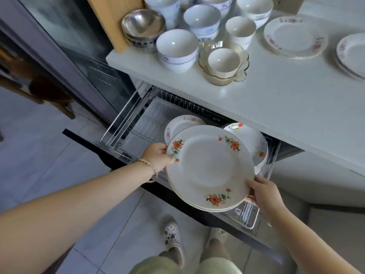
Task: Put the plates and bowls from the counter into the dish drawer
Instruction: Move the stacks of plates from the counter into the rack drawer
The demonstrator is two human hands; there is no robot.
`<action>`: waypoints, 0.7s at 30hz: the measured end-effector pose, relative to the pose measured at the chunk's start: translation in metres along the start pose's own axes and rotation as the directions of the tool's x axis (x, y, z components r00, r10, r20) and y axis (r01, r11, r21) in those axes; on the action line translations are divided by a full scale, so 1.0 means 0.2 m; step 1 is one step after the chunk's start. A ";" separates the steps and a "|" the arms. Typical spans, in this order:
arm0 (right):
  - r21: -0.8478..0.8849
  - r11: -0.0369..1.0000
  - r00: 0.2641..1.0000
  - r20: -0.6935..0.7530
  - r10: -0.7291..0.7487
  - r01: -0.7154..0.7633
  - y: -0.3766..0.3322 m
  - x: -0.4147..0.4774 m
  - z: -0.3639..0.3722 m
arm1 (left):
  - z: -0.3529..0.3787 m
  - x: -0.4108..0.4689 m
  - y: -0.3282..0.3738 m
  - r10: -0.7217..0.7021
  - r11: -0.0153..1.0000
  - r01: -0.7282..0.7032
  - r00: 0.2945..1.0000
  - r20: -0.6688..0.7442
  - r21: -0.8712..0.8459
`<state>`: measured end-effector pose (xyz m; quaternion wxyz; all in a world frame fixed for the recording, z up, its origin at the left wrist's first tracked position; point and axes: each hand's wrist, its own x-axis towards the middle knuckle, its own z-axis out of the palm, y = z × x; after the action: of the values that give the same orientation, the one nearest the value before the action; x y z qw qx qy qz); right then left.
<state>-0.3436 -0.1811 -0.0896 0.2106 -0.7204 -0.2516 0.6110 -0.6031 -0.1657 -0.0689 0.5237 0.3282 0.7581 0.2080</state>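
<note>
I hold a small stack of white plates with orange flowers [209, 167] over the pulled-out wire dish drawer [126, 123]. My left hand [157, 156] grips the stack's left rim and my right hand [263, 192] grips its lower right rim. Behind the stack, two flowered plates [181, 122] [250, 139] stand in the drawer rack. On the counter [286, 99] above are several white bowls [176, 49], steel bowls [143, 26], a glass bowl holding a cup [224, 62], and stacked plates [295, 36] [352, 54].
A wooden board [110, 18] leans at the counter's left end. A dark glass oven door [79, 46] stands left of the drawer. My feet in pale clogs [173, 236] are on the tiled floor in front of the drawer.
</note>
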 end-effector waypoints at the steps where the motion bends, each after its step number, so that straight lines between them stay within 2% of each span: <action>1: -0.001 1.000 1.000 -0.002 0.007 -0.007 0.00 0.03 0.06 | -0.04 0.05 -0.02 -0.013 1.000 0.013 1.000 0.001 0.022; 5: -0.008 0.999 0.999 -0.016 0.035 -0.036 0.00 0.16 0.24 | -0.14 0.24 -0.06 -0.091 0.990 0.090 0.996 0.010 0.106; 13: -0.009 0.991 0.991 0.014 0.135 -0.135 -0.08 0.48 0.48 | -0.22 0.62 -0.08 -0.190 0.968 0.184 0.982 0.021 0.171; 21: 0.002 0.976 0.973 -0.068 0.219 -0.219 -0.02 0.77 0.75 | -0.24 1.06 -0.18 -0.244 0.935 0.228 0.969 0.026 0.273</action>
<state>-0.4718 -0.0840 -0.2307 0.1486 -0.7646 -0.1650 0.6050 -0.7077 -0.0377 -0.2156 0.5178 0.3086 0.7974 0.0293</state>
